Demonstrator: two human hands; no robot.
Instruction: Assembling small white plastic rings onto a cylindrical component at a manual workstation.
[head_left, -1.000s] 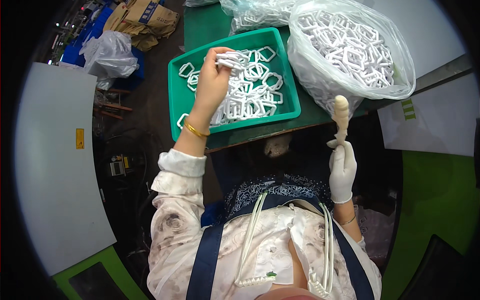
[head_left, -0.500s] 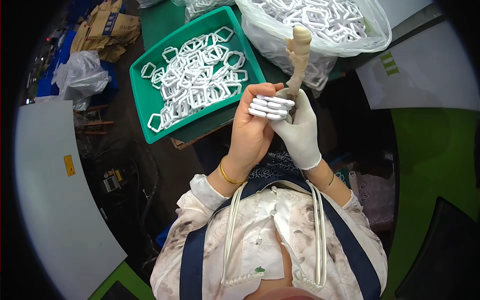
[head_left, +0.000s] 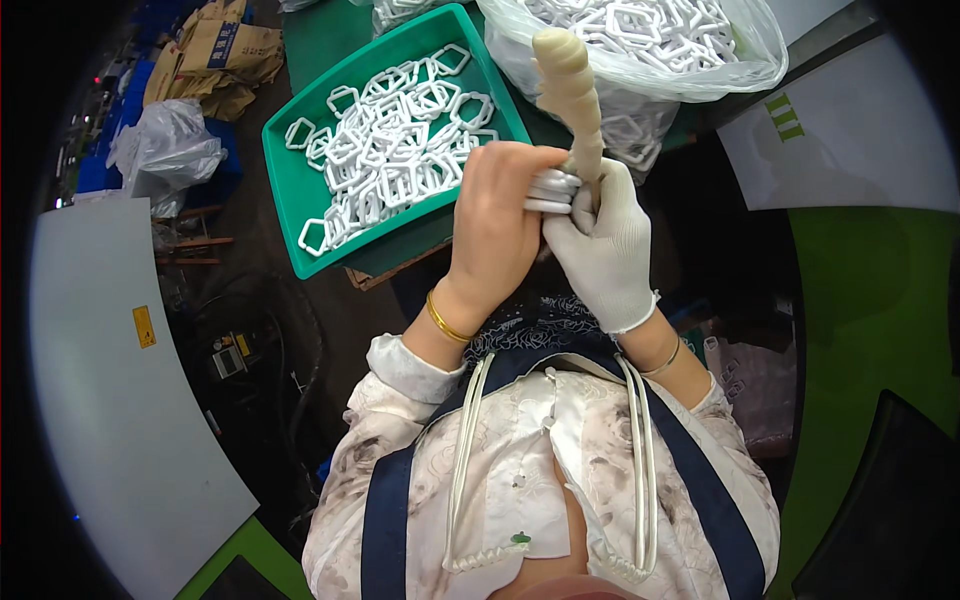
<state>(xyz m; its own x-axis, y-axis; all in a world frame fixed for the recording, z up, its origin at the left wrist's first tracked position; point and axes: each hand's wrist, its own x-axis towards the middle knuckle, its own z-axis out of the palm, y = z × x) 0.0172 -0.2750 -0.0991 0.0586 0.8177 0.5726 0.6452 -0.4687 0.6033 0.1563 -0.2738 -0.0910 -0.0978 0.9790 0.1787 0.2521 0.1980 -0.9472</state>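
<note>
My bare left hand [head_left: 495, 215] is closed around a small stack of white plastic frames [head_left: 550, 190], its fingers bent over their far side. My right hand [head_left: 608, 250], in a white knit glove, grips a tool by its lower end, close against the stack. The tool's cream-coloured, lumpy, wrapped handle [head_left: 572, 95] points up and away from me; its working end is hidden between my hands. Beyond my left hand stands a green tray [head_left: 288, 185] holding many loose white angular frames [head_left: 390, 130].
A clear plastic bag [head_left: 755, 78] full of similar white frames stands at the back right. Pale panels flank me on the left [head_left: 110, 400] and right [head_left: 850, 140]. Brown paper sacks [head_left: 225, 50] and a crumpled clear bag [head_left: 165, 150] lie at the far left.
My left hand has turned over, its back now facing up and covering more of the stack. The tool's handle has tilted to the left and risen slightly.
</note>
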